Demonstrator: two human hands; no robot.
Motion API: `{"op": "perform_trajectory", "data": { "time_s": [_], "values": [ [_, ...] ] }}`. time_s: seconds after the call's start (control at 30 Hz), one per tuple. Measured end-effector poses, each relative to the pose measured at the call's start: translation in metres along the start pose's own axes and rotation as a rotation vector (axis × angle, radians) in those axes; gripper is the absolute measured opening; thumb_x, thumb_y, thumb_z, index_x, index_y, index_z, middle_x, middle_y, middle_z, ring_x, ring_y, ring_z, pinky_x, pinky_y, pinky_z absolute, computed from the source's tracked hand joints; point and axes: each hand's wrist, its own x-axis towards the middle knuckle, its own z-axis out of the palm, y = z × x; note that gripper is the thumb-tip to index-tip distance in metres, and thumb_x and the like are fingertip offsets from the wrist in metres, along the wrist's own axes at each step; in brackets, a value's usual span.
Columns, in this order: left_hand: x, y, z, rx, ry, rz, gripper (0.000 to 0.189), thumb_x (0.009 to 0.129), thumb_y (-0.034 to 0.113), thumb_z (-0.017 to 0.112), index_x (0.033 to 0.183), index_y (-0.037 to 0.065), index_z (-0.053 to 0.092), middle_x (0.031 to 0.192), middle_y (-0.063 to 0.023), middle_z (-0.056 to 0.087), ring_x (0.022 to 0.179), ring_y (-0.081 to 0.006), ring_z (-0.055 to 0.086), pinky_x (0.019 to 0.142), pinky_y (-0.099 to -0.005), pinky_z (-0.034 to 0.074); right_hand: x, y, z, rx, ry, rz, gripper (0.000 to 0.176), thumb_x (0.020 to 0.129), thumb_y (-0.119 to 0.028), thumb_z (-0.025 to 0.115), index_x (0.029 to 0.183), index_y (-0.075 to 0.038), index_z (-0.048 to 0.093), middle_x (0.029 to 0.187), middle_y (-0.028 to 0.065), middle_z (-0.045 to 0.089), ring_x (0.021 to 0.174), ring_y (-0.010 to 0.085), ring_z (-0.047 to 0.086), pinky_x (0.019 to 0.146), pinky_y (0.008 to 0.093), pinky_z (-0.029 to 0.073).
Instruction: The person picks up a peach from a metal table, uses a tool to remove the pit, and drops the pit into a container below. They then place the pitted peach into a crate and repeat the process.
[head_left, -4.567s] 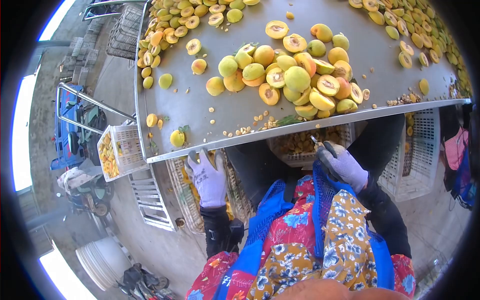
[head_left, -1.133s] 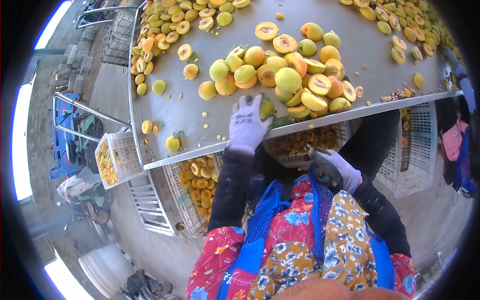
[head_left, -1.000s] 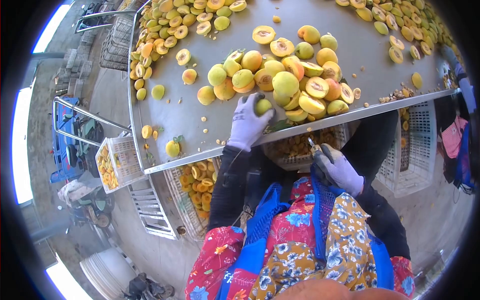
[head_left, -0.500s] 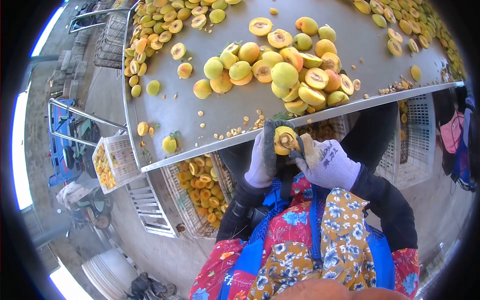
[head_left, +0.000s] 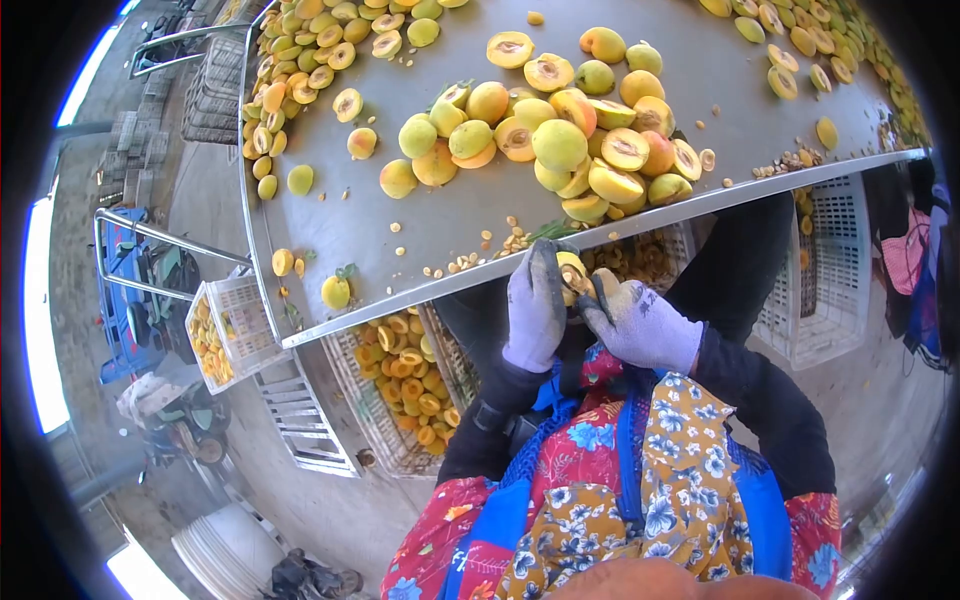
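Note:
In front of the table's metal edge, a cut yellow apricot (head_left: 569, 266) is held between both gloved hands. My left hand (head_left: 535, 315) wraps around its left side, with darkened glove fingers. My right hand (head_left: 643, 322) has its thumb and fingers closed against the right side of the cut face, where a brown pit shows. The fingertips partly cover the fruit. Just beyond the hands, a pile of whole and halved apricots (head_left: 560, 147) rests on the metal table (head_left: 345, 222). Loose pits (head_left: 462, 264) lie along the near edge.
Below the table, a crate (head_left: 372, 425) holds apricot halves (head_left: 408, 372). To the left stands a tilted white crate (head_left: 245, 343) of fruit, and a white crate (head_left: 838, 275) is at right. More apricots (head_left: 325, 40) cover the far left of the tabletop.
The apricot has turned, so less of its cut face shows. My right hand has moved slightly left and closer over it. The whole view has shifted slightly.

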Motion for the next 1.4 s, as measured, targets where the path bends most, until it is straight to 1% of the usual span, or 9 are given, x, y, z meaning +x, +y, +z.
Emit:
{"op": "perform_trajectory", "data": {
  "time_s": [0.2, 0.43, 0.63, 0.83, 1.0, 1.17, 1.27, 1.33, 1.4],
  "values": [
    [0.006, 0.028, -0.011, -1.2, -0.23, -0.363, 0.047, 0.099, 0.026, 0.053, 0.137, -0.001, 0.048, 0.12, -0.0166, 0.061, 0.107, -0.0329, 0.063, 0.096, -0.0431, 0.051, -0.004, -0.008, -0.008, 0.113, 0.111, 0.244, 0.028, 0.095, -0.018, 0.06, 0.107, 0.006, 0.052, 0.068, 0.0192, 0.063, 0.06, 0.0374, 0.065, 0.052, 0.0443, 0.05],
    [-0.001, 0.033, 0.002, -1.281, -0.124, -0.338, 0.043, 0.103, 0.033, 0.048, 0.133, 0.003, 0.048, 0.133, -0.0187, 0.056, 0.118, -0.0357, 0.059, 0.104, -0.0519, 0.049, -0.008, -0.009, 0.009, 0.16, 0.063, 0.295, 0.038, 0.098, -0.03, 0.058, 0.101, 0.007, 0.053, 0.059, 0.0199, 0.059, 0.055, 0.0378, 0.063, 0.049, 0.0466, 0.048],
    [-0.009, 0.033, 0.01, -0.931, -0.051, -0.206, 0.037, 0.107, 0.037, 0.042, 0.12, 0.003, 0.05, 0.12, -0.0211, 0.062, 0.113, -0.0343, 0.062, 0.095, -0.0486, 0.054, -0.005, -0.017, 0.011, 0.197, 0.033, 0.325, 0.036, 0.099, -0.029, 0.056, 0.102, 0.007, 0.055, 0.065, 0.0228, 0.061, 0.058, 0.0384, 0.063, 0.051, 0.0472, 0.049],
    [-0.011, 0.023, 0.014, -0.44, 0.026, 0.194, 0.027, 0.106, 0.028, 0.045, 0.116, 0.003, 0.049, 0.115, -0.0181, 0.061, 0.111, -0.0289, 0.06, 0.101, -0.0429, 0.047, -0.005, -0.01, 0.026, -0.12, 0.095, -0.038, 0.026, 0.101, -0.022, 0.052, 0.112, 0.001, 0.057, 0.069, 0.0194, 0.058, 0.056, 0.0323, 0.061, 0.05, 0.046, 0.048],
    [-0.012, 0.007, 0.02, -0.624, 0.031, 0.282, 0.028, 0.105, 0.018, 0.045, 0.128, 0.002, 0.049, 0.124, -0.0169, 0.058, 0.117, -0.0235, 0.055, 0.104, -0.0374, 0.042, 0.017, -0.041, -0.028, 1.387, -0.231, 1.006, 0.025, 0.104, -0.032, 0.05, 0.098, -0.009, 0.054, 0.063, 0.0003, 0.047, 0.046, 0.0097, 0.042, 0.04, 0.0284, 0.038],
    [-0.004, 0.023, 0.004, -0.169, 0.038, 0.233, 0.033, 0.101, 0.018, 0.054, 0.123, -0.007, 0.057, 0.106, -0.0138, 0.069, 0.096, -0.0159, 0.063, 0.089, -0.0308, 0.05, 0.002, -0.008, 0.001, 1.142, -0.115, 0.757, 0.021, 0.104, -0.027, 0.048, 0.093, -0.01, 0.053, 0.061, -0.0024, 0.047, 0.041, 0.0086, 0.042, 0.037, 0.024, 0.033],
    [-0.006, 0.031, 0.003, 0.176, 0.03, -0.08, 0.03, 0.098, 0.016, 0.055, 0.12, -0.003, 0.057, 0.093, -0.0225, 0.069, 0.084, -0.0348, 0.069, 0.075, -0.0374, 0.054, -0.006, 0.006, 0.018, 1.004, -0.072, 0.654, 0.019, 0.103, -0.022, 0.05, 0.092, -0.006, 0.054, 0.065, -0.0011, 0.049, 0.045, 0.0081, 0.045, 0.04, 0.0232, 0.034],
    [-0.012, 0.019, 0.01, 0.197, 0.131, 0.083, 0.026, 0.096, 0.014, 0.056, 0.117, -0.002, 0.056, 0.09, -0.0257, 0.066, 0.083, -0.0422, 0.067, 0.071, -0.043, 0.054, 0.003, -0.011, -0.001, 1.404, -0.131, 0.931, 0.018, 0.102, -0.019, 0.052, 0.092, -0.003, 0.054, 0.069, 0.0004, 0.051, 0.049, 0.0083, 0.047, 0.042, 0.0232, 0.035],
    [-0.016, 0.019, 0.011, 0.181, 0.165, 0.146, 0.026, 0.095, 0.013, 0.056, 0.116, -0.002, 0.056, 0.091, -0.0256, 0.067, 0.085, -0.043, 0.067, 0.071, -0.044, 0.054, -0.001, -0.003, -0.005, 1.138, -0.276, 0.681, 0.019, 0.102, -0.019, 0.051, 0.092, -0.002, 0.053, 0.069, 0.0013, 0.049, 0.05, 0.0101, 0.047, 0.043, 0.0247, 0.036]
  ]
}}
